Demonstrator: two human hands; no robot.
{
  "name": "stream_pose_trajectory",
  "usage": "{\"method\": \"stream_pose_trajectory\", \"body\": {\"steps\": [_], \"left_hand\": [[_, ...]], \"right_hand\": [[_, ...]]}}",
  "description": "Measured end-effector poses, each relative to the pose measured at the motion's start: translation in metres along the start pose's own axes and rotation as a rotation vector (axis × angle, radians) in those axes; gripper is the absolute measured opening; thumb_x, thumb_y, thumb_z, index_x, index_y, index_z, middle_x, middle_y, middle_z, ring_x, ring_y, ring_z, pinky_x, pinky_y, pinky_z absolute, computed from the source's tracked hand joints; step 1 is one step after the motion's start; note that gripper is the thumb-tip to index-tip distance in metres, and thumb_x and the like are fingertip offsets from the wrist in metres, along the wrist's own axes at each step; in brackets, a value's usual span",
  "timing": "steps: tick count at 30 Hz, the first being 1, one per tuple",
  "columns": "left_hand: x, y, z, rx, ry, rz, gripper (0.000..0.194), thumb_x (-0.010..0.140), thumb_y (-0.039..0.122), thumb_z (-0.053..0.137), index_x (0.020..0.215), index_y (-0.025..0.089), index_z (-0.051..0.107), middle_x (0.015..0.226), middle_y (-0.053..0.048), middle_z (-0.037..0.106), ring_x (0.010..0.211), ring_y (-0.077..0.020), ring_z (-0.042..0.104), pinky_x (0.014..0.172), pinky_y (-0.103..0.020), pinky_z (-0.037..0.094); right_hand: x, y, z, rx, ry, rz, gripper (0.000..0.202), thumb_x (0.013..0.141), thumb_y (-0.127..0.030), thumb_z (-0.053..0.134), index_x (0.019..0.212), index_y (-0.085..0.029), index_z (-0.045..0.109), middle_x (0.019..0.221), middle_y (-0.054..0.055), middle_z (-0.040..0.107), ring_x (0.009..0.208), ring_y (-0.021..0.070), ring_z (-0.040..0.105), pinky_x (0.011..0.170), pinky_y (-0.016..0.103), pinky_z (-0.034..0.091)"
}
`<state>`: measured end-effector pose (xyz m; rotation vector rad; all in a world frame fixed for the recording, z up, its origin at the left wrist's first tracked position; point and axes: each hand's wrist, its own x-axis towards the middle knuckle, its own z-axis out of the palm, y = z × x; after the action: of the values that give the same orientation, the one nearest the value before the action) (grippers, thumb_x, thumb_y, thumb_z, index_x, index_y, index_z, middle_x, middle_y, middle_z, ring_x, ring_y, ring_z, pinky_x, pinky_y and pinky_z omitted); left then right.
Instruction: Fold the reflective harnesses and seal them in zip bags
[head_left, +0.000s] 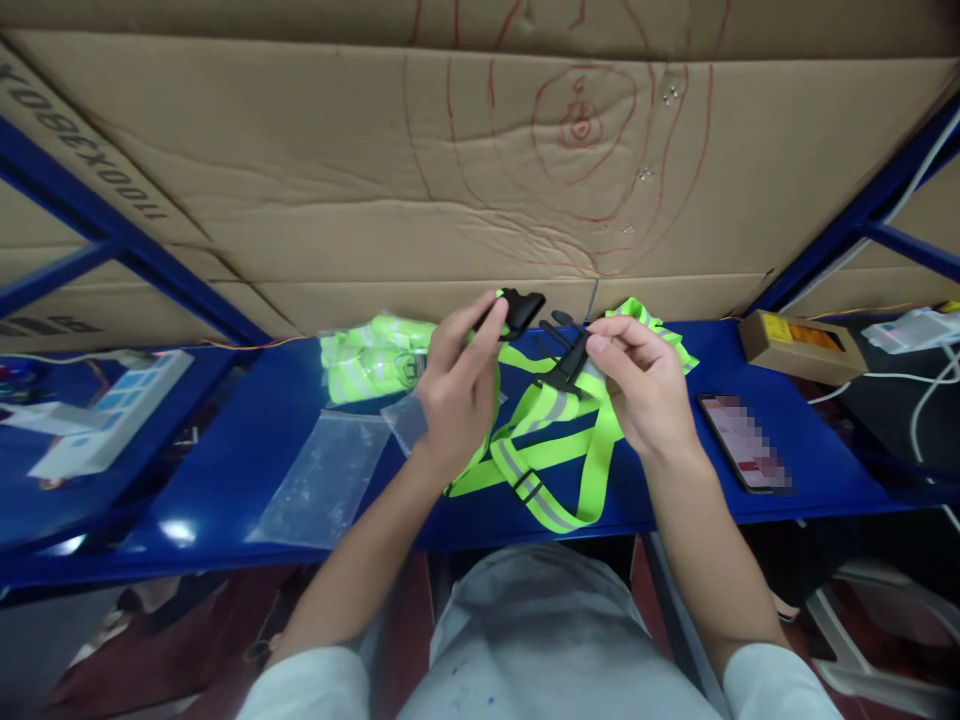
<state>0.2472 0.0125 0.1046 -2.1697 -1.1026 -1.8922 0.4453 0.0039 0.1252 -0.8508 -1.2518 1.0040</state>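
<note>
Between the fingers of my left hand point(461, 385) is a black plastic buckle socket point(523, 312). My right hand point(646, 385) pinches the black pronged buckle half point(566, 358), which points toward the socket; the two halves are apart. A neon-yellow reflective strap point(555, 510) with a grey stripe and a black slider point(529, 487) hangs and loops below both hands onto the blue table. Part of the strap is hidden behind my left hand.
Behind my left hand lies a bagged yellow bundle point(375, 360); clear plastic bags point(322, 480) lie nearer. More yellow strap point(652, 325) is heaped at the back. On the right are a phone point(742, 440) and a cardboard box point(801, 347). A cardboard wall point(322, 160) closes off the back.
</note>
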Motion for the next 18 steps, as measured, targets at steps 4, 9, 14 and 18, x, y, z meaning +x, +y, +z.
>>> {"method": "stream_pose_trajectory", "body": {"steps": [4, 9, 14, 18], "left_hand": [[-0.011, -0.005, 0.0, 0.034, -0.035, 0.101, 0.039, 0.106, 0.03, 0.047, 0.142, 0.028, 0.063, 0.144, -0.01, 0.063, 0.136, -0.0229, 0.058, 0.117, -0.044, 0.045], [-0.016, -0.007, 0.001, 0.048, -0.003, 0.086, 0.039, 0.106, 0.032, 0.046, 0.141, 0.03, 0.063, 0.145, -0.01, 0.062, 0.136, -0.0231, 0.058, 0.117, -0.044, 0.046], [-0.016, -0.011, 0.003, 0.077, -0.018, 0.193, 0.042, 0.106, 0.024, 0.046, 0.146, 0.031, 0.059, 0.149, -0.009, 0.059, 0.14, -0.023, 0.055, 0.12, -0.046, 0.042], [-0.016, -0.013, 0.004, 0.199, -0.002, 0.254, 0.043, 0.107, 0.018, 0.042, 0.146, 0.026, 0.058, 0.148, -0.013, 0.059, 0.139, -0.0236, 0.056, 0.118, -0.047, 0.046]], "right_hand": [[-0.004, -0.007, 0.002, 0.04, -0.005, 0.06, 0.023, 0.08, -0.04, 0.084, 0.09, -0.022, 0.073, 0.073, -0.002, 0.063, 0.064, 0.0089, 0.057, 0.061, 0.021, 0.05], [-0.001, -0.005, -0.001, 0.076, 0.03, 0.115, 0.018, 0.078, -0.034, 0.083, 0.083, -0.021, 0.072, 0.069, -0.003, 0.062, 0.057, 0.0076, 0.05, 0.053, 0.02, 0.043], [-0.001, -0.002, -0.002, 0.105, 0.038, 0.133, 0.021, 0.075, -0.034, 0.085, 0.081, -0.02, 0.071, 0.068, -0.003, 0.062, 0.058, 0.0077, 0.051, 0.054, 0.02, 0.042], [-0.001, -0.001, -0.004, 0.111, 0.061, 0.122, 0.021, 0.075, -0.035, 0.084, 0.08, -0.02, 0.07, 0.068, -0.004, 0.062, 0.058, 0.0072, 0.05, 0.053, 0.019, 0.04]]}}
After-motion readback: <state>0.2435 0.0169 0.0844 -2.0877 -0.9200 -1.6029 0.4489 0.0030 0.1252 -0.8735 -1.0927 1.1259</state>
